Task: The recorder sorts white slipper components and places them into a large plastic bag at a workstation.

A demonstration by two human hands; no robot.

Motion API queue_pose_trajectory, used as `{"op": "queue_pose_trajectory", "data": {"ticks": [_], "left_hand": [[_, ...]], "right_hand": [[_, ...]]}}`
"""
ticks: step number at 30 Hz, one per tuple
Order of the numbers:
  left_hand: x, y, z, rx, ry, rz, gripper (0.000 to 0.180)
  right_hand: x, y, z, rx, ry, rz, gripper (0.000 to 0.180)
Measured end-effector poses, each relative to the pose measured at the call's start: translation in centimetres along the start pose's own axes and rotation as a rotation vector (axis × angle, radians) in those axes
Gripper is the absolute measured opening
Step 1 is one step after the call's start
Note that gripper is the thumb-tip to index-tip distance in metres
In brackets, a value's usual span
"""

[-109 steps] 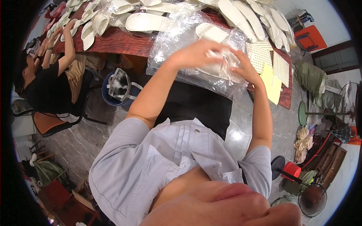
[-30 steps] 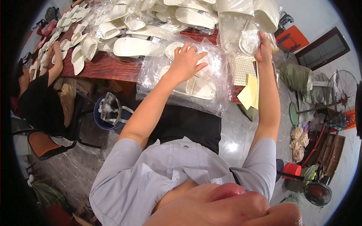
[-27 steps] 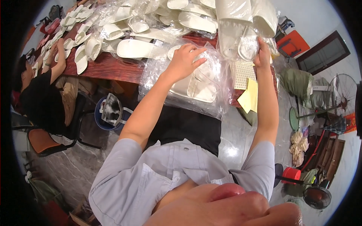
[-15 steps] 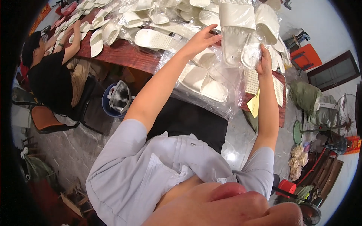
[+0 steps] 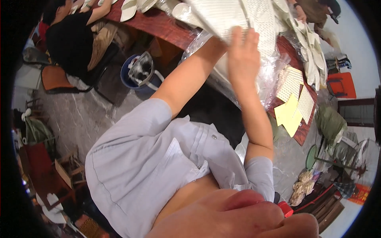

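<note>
A pair of white slippers [image 5: 226,18] is raised close in front of me at the top of the view, with textured surfaces toward me. My right hand [image 5: 243,59], a little blurred, rests against them with its fingers stretched out. Its thumb is not plainly seen. Behind the slippers my left forearm [image 5: 198,73] runs up out of sight, so the left fingers are hidden. Clear plastic bags [image 5: 272,81] lie beneath and beside my right hand on the dark red table [image 5: 174,31].
Yellow paper [image 5: 289,117] and cream dotted sheets [image 5: 291,83] lie at the table's right corner. More white slippers [image 5: 313,49] are heaped beyond. A blue bucket [image 5: 129,75] stands on the floor at left, near a seated co-worker [image 5: 69,41]. Another person's hand [image 5: 300,14] is at far right.
The slippers have come closer and turned to show textured surfaces. My right hand has shifted left onto them, and my left hand has gone behind them. The whole view has swung.
</note>
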State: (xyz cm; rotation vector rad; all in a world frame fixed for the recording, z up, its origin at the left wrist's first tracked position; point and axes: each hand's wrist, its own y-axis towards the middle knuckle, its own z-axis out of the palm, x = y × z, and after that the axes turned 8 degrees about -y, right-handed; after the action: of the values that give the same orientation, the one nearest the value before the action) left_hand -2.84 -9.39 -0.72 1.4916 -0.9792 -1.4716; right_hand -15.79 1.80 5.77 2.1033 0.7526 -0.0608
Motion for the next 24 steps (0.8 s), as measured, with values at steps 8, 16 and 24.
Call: {"op": "queue_pose_trajectory", "data": {"ticks": [8, 16, 24], "left_hand": [[-3.9, -4.8, -3.0, -0.118, 0.169, -0.091, 0.059], [-3.1, -5.7, -4.4, -0.158, 0.19, -0.137, 0.059], [-4.0, -5.7, -4.4, -0.161, 0.207, -0.16, 0.058]], "right_hand": [[5.0, -2.6, 0.5, 0.089, 0.248, -0.026, 0.065], [5.0, -2.8, 0.6, 0.077, 0.34, -0.055, 0.067], [5.6, -3.5, 0.1, 0.102, 0.351, -0.061, 0.068]]}}
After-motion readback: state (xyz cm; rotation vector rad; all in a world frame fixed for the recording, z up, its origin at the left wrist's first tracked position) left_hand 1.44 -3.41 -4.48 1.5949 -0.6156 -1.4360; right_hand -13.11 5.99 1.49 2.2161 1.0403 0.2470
